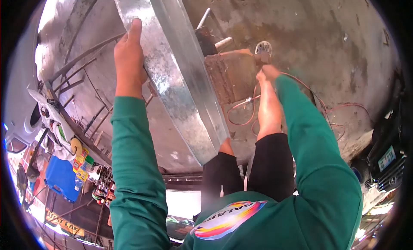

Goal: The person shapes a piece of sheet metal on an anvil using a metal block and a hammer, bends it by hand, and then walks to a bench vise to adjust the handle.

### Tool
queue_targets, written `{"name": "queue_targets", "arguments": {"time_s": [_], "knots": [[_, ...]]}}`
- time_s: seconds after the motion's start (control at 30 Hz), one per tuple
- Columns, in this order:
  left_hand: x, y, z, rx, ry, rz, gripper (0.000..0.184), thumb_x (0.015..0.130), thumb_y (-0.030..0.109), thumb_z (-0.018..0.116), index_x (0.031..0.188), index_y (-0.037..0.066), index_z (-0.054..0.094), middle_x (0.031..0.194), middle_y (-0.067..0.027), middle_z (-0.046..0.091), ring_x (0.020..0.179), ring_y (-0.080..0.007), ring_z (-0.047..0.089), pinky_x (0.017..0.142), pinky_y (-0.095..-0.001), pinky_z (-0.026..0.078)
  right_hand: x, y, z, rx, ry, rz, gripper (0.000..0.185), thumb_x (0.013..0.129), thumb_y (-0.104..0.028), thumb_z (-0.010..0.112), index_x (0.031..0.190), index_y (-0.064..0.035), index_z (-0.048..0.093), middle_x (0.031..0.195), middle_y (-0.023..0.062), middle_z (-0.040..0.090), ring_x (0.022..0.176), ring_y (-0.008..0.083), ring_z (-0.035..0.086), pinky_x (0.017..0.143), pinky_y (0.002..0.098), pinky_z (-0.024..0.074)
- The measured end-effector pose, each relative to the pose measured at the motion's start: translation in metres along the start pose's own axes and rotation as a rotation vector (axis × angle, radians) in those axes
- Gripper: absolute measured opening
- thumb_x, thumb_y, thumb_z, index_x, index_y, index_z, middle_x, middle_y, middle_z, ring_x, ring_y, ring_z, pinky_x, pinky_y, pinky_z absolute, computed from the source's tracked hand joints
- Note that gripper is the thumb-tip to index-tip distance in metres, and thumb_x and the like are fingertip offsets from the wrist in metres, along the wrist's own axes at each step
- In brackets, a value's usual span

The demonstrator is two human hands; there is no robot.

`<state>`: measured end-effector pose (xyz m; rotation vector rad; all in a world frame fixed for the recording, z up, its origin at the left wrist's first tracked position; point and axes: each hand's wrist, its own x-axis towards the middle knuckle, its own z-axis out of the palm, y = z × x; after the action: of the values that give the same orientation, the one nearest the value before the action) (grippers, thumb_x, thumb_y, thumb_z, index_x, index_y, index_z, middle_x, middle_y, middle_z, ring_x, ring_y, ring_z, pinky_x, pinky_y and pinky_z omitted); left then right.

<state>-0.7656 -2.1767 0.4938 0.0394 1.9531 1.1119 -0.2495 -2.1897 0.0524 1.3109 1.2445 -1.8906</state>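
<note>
A long galvanized metal channel (pixel 167 73) slants from the top of the view down to my knees. My left hand (pixel 130 56) grips its left edge, the thumb lying along the metal face. On the right of the channel is a rusty brown block (pixel 234 73). Just past the block's right end, beside my bare lower leg, is my right hand (pixel 269 71). It is closed and blurred, near a dark brown object (pixel 262 58), and I cannot make out what it holds.
A reddish hose or cable (pixel 309 88) curls over the concrete floor (pixel 318 30). Metal rods and a frame (pixel 86 78) stand at left, above a blue container (pixel 63 177). A dark vehicle with a plate (pixel 386 158) is at far right.
</note>
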Motion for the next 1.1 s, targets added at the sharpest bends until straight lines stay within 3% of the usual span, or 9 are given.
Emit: {"name": "queue_targets", "arguments": {"time_s": [0.1,0.13,0.33,0.47,0.6,0.73,1.0,1.07,1.1], "knots": [[0.006,0.002,0.001,0.086,0.065,0.105,0.066,0.101,0.044,0.078,0.136,-0.011,0.068,0.116,-0.0108,0.074,0.099,-0.0191,0.069,0.084,-0.0362,0.056,-0.245,-0.119,0.057,0.616,0.105,0.315,0.069,0.107,-0.065,0.053,0.131,-0.0027,0.069,0.118,0.0106,0.070,0.105,0.0177,0.068,0.091,0.0388,0.0543],[0.004,0.009,0.002,0.080,0.063,0.112,0.066,0.101,0.044,0.078,0.136,-0.011,0.068,0.116,-0.0108,0.074,0.099,-0.0191,0.069,0.084,-0.0362,0.056,-0.281,-0.103,0.083,0.575,0.178,0.129,0.057,0.113,-0.057,0.046,0.121,-0.0050,0.069,0.097,0.0024,0.067,0.084,0.0164,0.062,0.081,0.0367,0.0536],[0.007,0.033,0.004,0.107,0.066,0.139,0.064,0.099,0.042,0.082,0.135,-0.009,0.069,0.112,-0.0098,0.074,0.096,-0.0182,0.068,0.083,-0.0368,0.056,-0.468,-0.266,0.058,0.569,-0.066,-0.300,0.069,0.095,-0.009,0.081,0.156,-0.0047,0.047,0.107,0.0077,0.070,0.095,0.0156,0.067,0.086,0.0318,0.0547],[0.002,0.053,0.019,0.116,0.073,0.153,0.061,0.098,0.040,0.083,0.135,-0.007,0.070,0.113,-0.0098,0.073,0.096,-0.0190,0.068,0.083,-0.0379,0.056,-0.448,-0.318,0.002,0.375,-0.171,-0.448,0.050,0.094,-0.011,0.082,0.140,-0.0034,0.065,0.103,0.0073,0.074,0.096,0.0159,0.070,0.087,0.0327,0.0560],[0.004,0.052,0.017,0.284,0.103,0.147,0.060,0.097,0.037,0.084,0.135,-0.008,0.069,0.118,-0.0111,0.073,0.099,-0.0197,0.068,0.084,-0.0382,0.056,-0.377,-0.376,-0.021,0.012,0.419,-0.885,0.029,0.100,-0.028,0.076,0.118,-0.0054,0.076,0.104,0.0102,0.079,0.096,0.0218,0.075,0.087,0.0368,0.0587],[0.011,0.045,0.021,0.161,0.075,0.185,0.060,0.095,0.034,0.087,0.133,-0.009,0.070,0.118,-0.0102,0.073,0.103,-0.0201,0.068,0.087,-0.0366,0.056,-0.246,-0.438,-0.048,-0.132,0.927,-1.111,0.049,0.111,-0.035,0.060,0.147,-0.0018,0.062,0.144,0.0268,0.066,0.134,0.0445,0.062,0.113,0.0456,0.0476],[0.039,0.017,-0.007,-0.060,-0.077,0.203,0.056,0.094,0.024,0.089,0.135,-0.009,0.067,0.122,-0.0109,0.074,0.108,-0.0219,0.072,0.092,-0.0370,0.059,-0.001,-0.235,-0.063,-0.528,0.408,-0.400,0.043,0.109,-0.035,0.053,0.138,-0.0093,0.071,0.138,0.0201,0.072,0.132,0.0403,0.064,0.111,0.0500,0.0493],[0.029,0.015,-0.002,-0.098,-0.073,0.144,0.054,0.094,0.022,0.088,0.134,-0.008,0.067,0.123,-0.0110,0.074,0.106,-0.0218,0.073,0.090,-0.0367,0.059,-0.060,-0.185,-0.021,0.490,0.158,0.064,0.037,0.108,-0.034,0.066,0.126,-0.0041,0.078,0.120,0.0087,0.079,0.108,0.0185,0.073,0.097,0.0362,0.0574],[0.027,0.013,-0.003,-0.137,-0.075,0.111,0.052,0.094,0.021,0.088,0.134,-0.007,0.067,0.124,-0.0112,0.075,0.104,-0.0218,0.073,0.089,-0.0363,0.060,-0.018,-0.083,0.020,0.770,0.136,-0.543,0.039,0.109,-0.042,0.064,0.123,-0.0092,0.077,0.107,0.0041,0.077,0.096,0.0181,0.072,0.087,0.0335,0.0588]]}}
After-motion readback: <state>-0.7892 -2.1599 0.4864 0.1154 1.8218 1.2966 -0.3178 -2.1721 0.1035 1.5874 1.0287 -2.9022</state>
